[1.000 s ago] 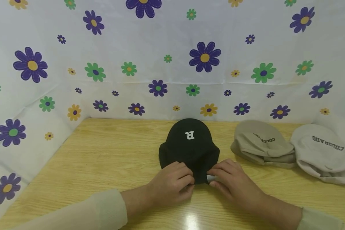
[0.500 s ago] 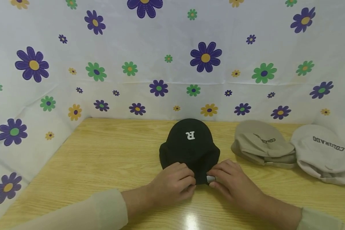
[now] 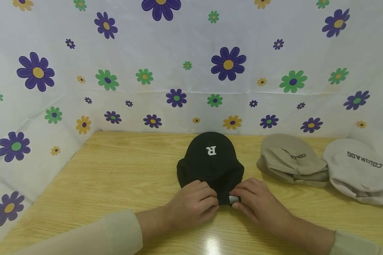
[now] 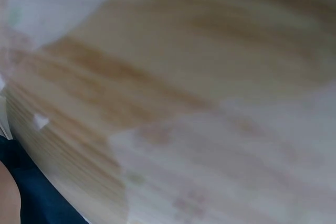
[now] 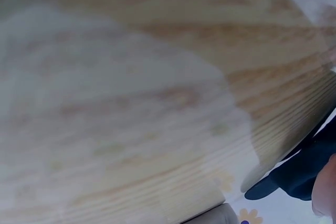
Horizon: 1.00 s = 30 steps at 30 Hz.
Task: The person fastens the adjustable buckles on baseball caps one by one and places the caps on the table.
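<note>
A black cap (image 3: pixel 210 166) with a white letter R lies on the wooden table, its crown toward the back. At its near edge my left hand (image 3: pixel 193 203) grips the black fabric with curled fingers. To the right, my right hand (image 3: pixel 258 202) pinches the cap's edge beside a small silvery clasp-like piece (image 3: pixel 234 199). Dark cap fabric (image 4: pixel 39 192) and a bit of the hand fill the lower left corner of the left wrist view. Likewise the right wrist view catches black fabric (image 5: pixel 299 177) by the hand at lower right. The fingertips are partly hidden.
A tan cap (image 3: pixel 287 159) with lettering lies right of the black one. Beside it, a pale cap (image 3: pixel 357 164) marked COLORADO reaches the right edge. Behind the table (image 3: pixel 121 163) hangs a white flowered cloth (image 3: pixel 191 42), which also covers the left side.
Both hands stay on the black cap's near edge. The silvery piece has shifted slightly, and a dark bit now shows between it and my right fingers.
</note>
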Available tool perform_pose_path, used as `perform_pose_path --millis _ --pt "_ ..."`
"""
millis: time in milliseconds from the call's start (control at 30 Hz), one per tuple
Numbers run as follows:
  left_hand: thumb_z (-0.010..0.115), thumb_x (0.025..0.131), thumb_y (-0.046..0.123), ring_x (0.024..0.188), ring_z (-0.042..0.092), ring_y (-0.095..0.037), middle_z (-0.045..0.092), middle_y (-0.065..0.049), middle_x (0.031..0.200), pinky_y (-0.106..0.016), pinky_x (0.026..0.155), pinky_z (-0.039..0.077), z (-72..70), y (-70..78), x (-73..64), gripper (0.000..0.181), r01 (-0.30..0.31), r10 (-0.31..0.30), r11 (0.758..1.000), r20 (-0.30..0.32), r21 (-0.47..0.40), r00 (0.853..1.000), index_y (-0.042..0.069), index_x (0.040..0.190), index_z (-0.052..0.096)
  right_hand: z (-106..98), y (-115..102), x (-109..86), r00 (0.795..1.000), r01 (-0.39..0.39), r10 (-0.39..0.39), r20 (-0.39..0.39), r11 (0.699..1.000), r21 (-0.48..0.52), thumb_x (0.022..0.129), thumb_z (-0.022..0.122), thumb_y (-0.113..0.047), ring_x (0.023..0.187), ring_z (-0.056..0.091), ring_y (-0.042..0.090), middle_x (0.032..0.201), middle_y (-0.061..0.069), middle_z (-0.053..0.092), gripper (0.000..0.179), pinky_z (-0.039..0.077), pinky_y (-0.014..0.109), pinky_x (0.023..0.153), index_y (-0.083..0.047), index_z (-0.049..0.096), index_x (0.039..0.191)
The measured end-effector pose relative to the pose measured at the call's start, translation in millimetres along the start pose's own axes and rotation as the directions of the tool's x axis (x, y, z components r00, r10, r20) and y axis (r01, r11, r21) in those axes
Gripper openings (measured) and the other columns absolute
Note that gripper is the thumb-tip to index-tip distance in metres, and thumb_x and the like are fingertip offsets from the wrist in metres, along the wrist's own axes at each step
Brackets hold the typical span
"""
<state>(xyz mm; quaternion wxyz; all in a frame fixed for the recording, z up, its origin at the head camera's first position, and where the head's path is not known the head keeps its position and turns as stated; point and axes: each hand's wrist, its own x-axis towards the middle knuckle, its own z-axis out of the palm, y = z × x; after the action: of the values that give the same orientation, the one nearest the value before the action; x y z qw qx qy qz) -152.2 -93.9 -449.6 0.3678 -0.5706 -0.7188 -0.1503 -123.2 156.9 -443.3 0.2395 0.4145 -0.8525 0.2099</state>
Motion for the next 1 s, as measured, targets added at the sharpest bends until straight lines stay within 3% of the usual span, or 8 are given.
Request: perform_pose_path --millis 300,567,833,1000 --pt "0.082 0.075 0.024 0.076 0.057 -0.011 0.066 0.005 0.089 -0.021 0.068 0.044 -3.7 -1.4 -1.3 0.024 0.068 -0.069 0.998 0.052 0.007 0.996 0.014 0.09 0.067 -1.0 -0.4 -0.9 1.0 -0.024 0.024 0.003 0.999 -0.022 0.091 0.071 -0.029 0.098 0.054 0.008 0.106 -0.011 0.063 0.019 0.047 0.031 0.082 -0.018 0.07 0.106" --pt "0.077 0.07 0.02 0.072 0.055 -0.01 0.064 0.005 0.086 -0.021 0.064 0.043 -7.1 -4.0 -5.5 0.03 0.127 -0.126 0.992 0.108 0.004 0.986 0.012 0.096 0.064 -1.9 -0.1 -1.1 0.998 -0.064 0.065 0.027 0.997 -0.048 0.091 0.071 -0.028 0.1 0.053 0.007 0.108 -0.01 0.063 0.019 0.047 0.032 0.084 -0.018 0.069 0.107" --pt "0.071 0.067 0.017 0.075 0.057 -0.011 0.063 0.006 0.086 -0.024 0.065 0.041 -8.4 -2.0 -7.0 0.037 0.161 -0.175 0.984 0.255 0.075 0.951 0.014 0.104 0.063 -1.9 -0.8 -1.3 0.997 -0.074 0.075 0.015 0.996 -0.046 0.09 0.073 -0.025 0.1 0.053 0.007 0.107 -0.01 0.064 0.019 0.047 0.032 0.083 -0.017 0.069 0.106" --pt "0.069 0.07 0.017 0.075 0.058 -0.011 0.065 0.006 0.088 -0.024 0.067 0.042 -9.1 -0.7 -6.7 0.037 0.173 -0.197 0.979 0.303 0.104 0.932 0.015 0.106 0.063 -2.6 -0.8 -1.4 0.996 -0.089 0.091 0.024 0.994 -0.056 0.089 0.074 -0.025 0.1 0.053 0.007 0.107 -0.01 0.064 0.02 0.046 0.032 0.083 -0.017 0.069 0.106"
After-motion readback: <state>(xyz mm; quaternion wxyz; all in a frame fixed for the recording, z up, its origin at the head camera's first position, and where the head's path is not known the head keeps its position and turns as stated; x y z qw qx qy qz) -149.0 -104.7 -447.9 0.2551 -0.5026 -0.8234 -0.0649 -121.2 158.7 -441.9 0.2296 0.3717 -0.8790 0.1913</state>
